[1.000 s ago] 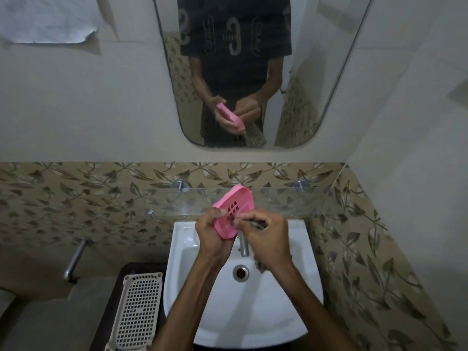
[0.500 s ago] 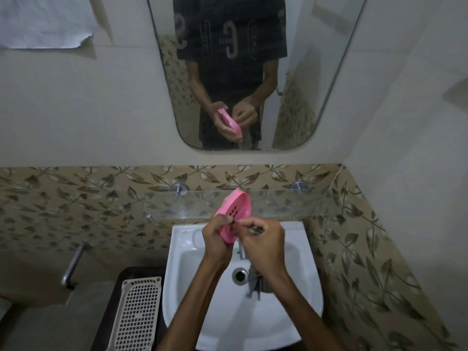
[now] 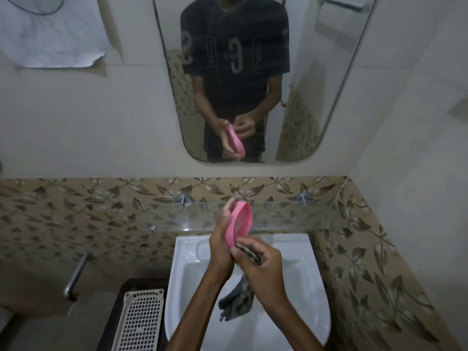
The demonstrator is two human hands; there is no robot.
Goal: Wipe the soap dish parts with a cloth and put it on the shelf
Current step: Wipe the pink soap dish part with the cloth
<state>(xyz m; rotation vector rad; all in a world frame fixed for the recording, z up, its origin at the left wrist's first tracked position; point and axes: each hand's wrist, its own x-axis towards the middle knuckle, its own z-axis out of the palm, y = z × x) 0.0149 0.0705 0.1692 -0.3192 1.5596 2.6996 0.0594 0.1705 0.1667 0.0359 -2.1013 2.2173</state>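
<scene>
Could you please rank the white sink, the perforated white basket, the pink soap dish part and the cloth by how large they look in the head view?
1. White sink, clearly largest.
2. Perforated white basket, partly cut off by the frame.
3. Pink soap dish part and cloth look similar; the cloth is bunched and partly hidden, so I will not rank them.

Soap dish part (image 3: 240, 225): pink plastic, smooth, slight sheen; small perforations in the face.
Cloth (image 3: 238, 300): dark woven fabric, matt, limp, patterned.
Shelf (image 3: 291, 215): clear glass, glossy, on polished metal studs (image 3: 183, 199).
Basin (image 3: 311, 287): white ceramic, glazed, reflective.
Basket (image 3: 139, 323): cream plastic lattice, matt.
Wall band (image 3: 76, 206): leaf-print tile, satin.
Mirror (image 3: 316, 97): glass, glossy.
Sheet (image 3: 50, 34): white paper, creased, at upper left of wall.
</scene>
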